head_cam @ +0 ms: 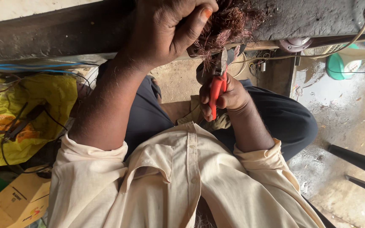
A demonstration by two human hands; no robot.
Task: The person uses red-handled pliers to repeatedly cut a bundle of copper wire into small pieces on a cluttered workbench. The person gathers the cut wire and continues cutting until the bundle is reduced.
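At nine o'clock I see a crumpled yellow plastic sack [30,109] with thin black wires lying across it, and below it, near seven o'clock, a tan cardboard box [15,202]. My left hand [169,29] sits at about twelve o'clock, its fingers closed tight on a tangled bunch of reddish-brown copper wire [231,21] that rests against the dark, grimy bench edge [64,36]. Just right of centre, my right hand [224,99] is wrapped around the orange-handled metal cutters [217,84], whose jaws point up into the lower strands of the bunch. At two o'clock stands a green round fan base [339,65] on wet concrete floor [343,118].
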